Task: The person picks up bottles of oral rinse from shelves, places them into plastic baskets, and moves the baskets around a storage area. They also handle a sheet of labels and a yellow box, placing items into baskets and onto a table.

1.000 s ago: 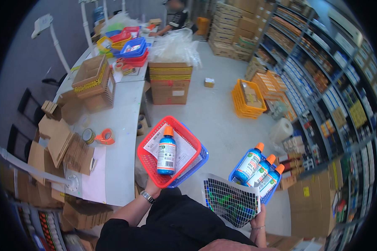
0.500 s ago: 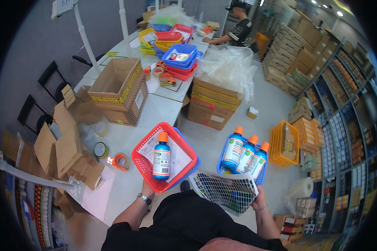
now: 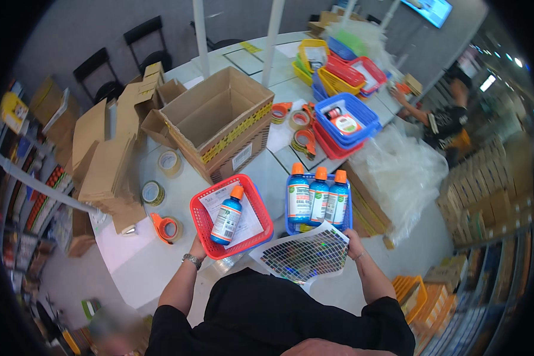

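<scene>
Smooth pale tables (image 3: 148, 267) carry a corrugated box (image 3: 243, 133) and glossy tape rolls (image 3: 153, 193). The left hand (image 3: 197, 249) grasps the perforated plastic red basket (image 3: 262, 207), nested in a blue lower basket (image 3: 263, 240); inside, a slanted, shiny bottle (image 3: 224, 224) lies on creased paper (image 3: 252, 222). The right hand (image 3: 355, 242) grips a shimmering, gridded sheet (image 3: 305, 252) beside a blue tray (image 3: 349, 204), where three rounded bottles (image 3: 318, 203) sit side by side. Both hands' fingers are mostly hidden.
</scene>
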Available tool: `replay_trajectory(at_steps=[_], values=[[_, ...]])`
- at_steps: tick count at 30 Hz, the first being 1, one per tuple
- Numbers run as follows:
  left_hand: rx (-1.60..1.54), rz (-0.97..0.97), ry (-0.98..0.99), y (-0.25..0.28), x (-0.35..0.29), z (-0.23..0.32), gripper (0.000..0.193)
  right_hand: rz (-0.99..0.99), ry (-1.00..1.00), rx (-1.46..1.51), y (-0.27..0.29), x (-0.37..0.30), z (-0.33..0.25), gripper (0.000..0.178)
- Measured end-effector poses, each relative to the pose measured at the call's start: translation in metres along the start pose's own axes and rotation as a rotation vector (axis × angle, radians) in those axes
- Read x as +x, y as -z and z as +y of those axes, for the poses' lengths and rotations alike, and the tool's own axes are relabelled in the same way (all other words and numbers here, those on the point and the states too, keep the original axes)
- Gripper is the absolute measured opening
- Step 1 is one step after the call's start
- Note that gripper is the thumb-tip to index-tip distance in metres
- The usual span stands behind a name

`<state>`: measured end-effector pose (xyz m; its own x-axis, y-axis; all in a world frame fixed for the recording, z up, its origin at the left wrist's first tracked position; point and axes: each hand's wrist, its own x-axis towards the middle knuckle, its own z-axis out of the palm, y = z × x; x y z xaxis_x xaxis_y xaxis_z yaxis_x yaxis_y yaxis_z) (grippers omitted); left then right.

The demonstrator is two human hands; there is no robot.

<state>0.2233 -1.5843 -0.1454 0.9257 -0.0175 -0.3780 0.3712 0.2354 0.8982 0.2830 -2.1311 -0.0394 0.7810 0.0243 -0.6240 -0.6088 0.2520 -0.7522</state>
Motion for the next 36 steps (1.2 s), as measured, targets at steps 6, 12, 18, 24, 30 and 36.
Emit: replay_trajectory(at_steps=[6,12,18,24,30,36], values=[[-0.026,0.24,0.034,-0.044,0.035,-0.015,0.049,-0.286,-0.108,-0.293,-0.014,0.189,-0.066,0.021],[0.043,0.488,0.018,-0.074,0.047,-0.013,0.052,-0.506,-0.269,-0.478,-0.06,0.29,-0.12,0.031],[-0.297,0.793,0.234,-0.113,0.046,0.015,0.046,-0.475,-0.274,-0.613,-0.042,0.348,-0.094,0.027],[-0.316,0.891,0.229,-0.14,-0.017,0.001,0.053,-0.513,-0.369,-0.466,-0.023,0.3,-0.088,0.049],[0.01,0.862,0.295,-0.149,-0.161,-0.101,0.054,-0.4,0.135,-1.097,0.02,0.243,-0.037,0.062],[0.264,0.852,0.161,-0.191,-0.347,-0.182,0.044,-0.573,0.37,-1.458,-0.084,0.103,0.065,0.055]])
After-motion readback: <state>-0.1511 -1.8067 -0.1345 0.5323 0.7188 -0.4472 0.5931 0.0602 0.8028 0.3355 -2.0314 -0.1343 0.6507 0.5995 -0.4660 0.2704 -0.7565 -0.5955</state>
